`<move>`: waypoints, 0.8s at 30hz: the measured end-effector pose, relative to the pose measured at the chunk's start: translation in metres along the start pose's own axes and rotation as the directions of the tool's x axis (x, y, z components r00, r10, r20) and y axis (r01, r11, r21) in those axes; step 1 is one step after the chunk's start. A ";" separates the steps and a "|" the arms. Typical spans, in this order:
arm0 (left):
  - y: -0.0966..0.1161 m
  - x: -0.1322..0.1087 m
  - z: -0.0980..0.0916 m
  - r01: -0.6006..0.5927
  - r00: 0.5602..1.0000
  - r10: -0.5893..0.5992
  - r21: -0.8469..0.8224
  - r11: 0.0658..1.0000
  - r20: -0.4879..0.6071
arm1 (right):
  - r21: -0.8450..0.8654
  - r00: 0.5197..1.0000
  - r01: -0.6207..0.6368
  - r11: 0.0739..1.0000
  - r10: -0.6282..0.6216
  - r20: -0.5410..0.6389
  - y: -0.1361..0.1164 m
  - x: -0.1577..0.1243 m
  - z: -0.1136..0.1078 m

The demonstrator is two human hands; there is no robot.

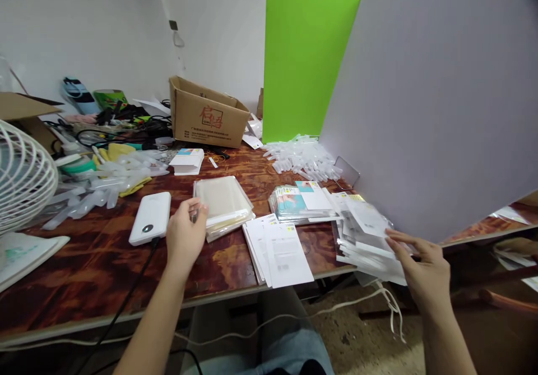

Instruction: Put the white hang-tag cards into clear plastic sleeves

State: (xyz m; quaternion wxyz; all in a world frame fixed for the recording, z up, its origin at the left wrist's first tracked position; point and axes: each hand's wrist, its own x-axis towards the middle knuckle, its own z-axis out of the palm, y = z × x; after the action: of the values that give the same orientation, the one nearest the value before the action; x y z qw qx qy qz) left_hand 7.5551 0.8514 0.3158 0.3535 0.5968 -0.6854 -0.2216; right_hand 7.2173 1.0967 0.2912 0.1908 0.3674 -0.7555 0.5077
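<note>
My left hand [187,232] is curled with thumb and fingertips close together, at the left edge of a stack of clear plastic sleeves [222,195]. Whether it pinches the edge of a sleeve is hidden. On the right, my right hand [424,268] pinches the edge of a white card in a clear sleeve [370,218] between thumb and fingers, over a spread pile of sleeved cards [365,254]. White printed cards [288,257] lie fanned at the table's front edge. Behind them is a stack of blue-and-white cards [290,202].
A white power bank [150,218] with a black cable lies left of my left hand. Translucent plastic pieces [302,156] are heaped by the green-and-grey divider [311,55]. A cardboard box [210,114], a small card stack [187,162] and a fan [25,179] also stand here.
</note>
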 end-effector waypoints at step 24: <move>-0.014 0.018 -0.018 0.151 0.987 -0.158 -0.295 0.943 0.001 | 0.346 0.730 0.635 0.690 -0.683 0.021 -0.103 -0.089 0.053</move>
State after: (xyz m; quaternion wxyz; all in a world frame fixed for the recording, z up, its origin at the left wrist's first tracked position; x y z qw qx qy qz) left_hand 7.5777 0.8334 0.3211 0.4278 0.5918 -0.5918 -0.3413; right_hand 7.3576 1.0583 0.2752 0.2428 0.6764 -0.4932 0.4902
